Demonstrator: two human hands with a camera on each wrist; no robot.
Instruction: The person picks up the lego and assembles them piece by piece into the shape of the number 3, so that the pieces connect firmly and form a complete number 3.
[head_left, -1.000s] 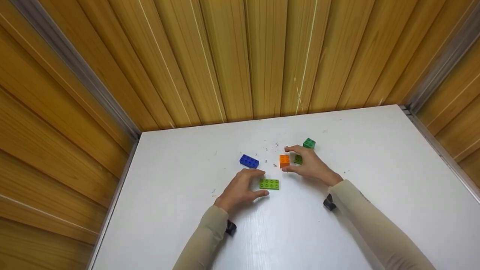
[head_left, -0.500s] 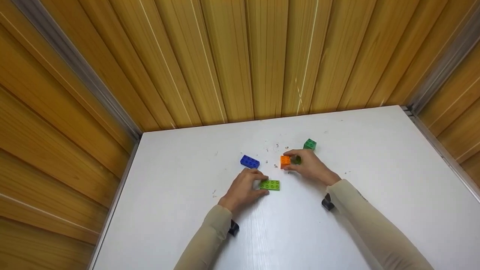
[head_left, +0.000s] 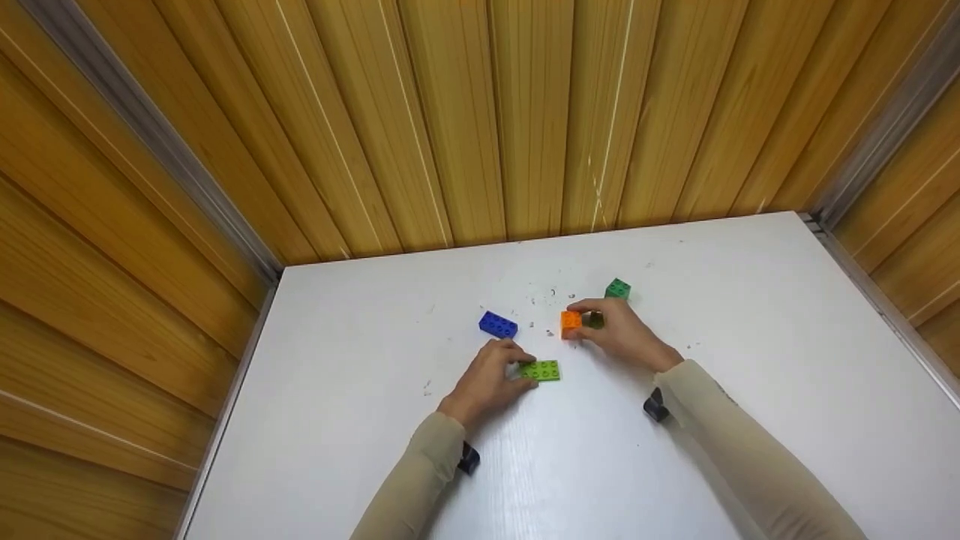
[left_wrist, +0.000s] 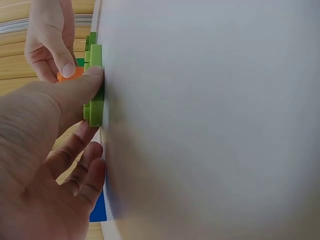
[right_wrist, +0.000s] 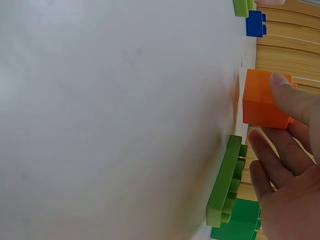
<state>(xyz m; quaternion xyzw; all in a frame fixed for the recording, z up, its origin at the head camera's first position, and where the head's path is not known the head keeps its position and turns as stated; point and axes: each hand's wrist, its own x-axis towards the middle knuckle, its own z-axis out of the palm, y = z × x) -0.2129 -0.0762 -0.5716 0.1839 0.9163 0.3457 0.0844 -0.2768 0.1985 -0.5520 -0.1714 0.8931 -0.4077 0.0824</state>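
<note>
Left hand (head_left: 487, 379): pinching the near end of the light green plate (head_left: 540, 370) between thumb and fingers; the plate is lying flat on the surface (head_left: 750, 360).
Right hand (head_left: 619, 330): grasping the orange block (head_left: 570, 322), thumb on its near side and forefinger on its far side; the wrist view is showing the block raised a little off the surface.
Second green plate (right_wrist: 227, 182): lying flat under the right palm, just behind the orange block, mostly hidden in the head view.
Dark green block (head_left: 618, 288): sitting just beyond the right fingertips, untouched.
Blue block (head_left: 498, 324): sitting just beyond the left fingertips, apart from them.
Step in hand: both hands appear to be taking hold of their pieces, the right one seemingly beginning to lift; nothing is joined yet.
Next move calls for: by my judgement, bringing the orange block over the light green plate, squaring its underside to the studs, and pressing down while the left hand is steadying the plate.
Surroundings: wooden panels are walling the surface on three sides.
</note>
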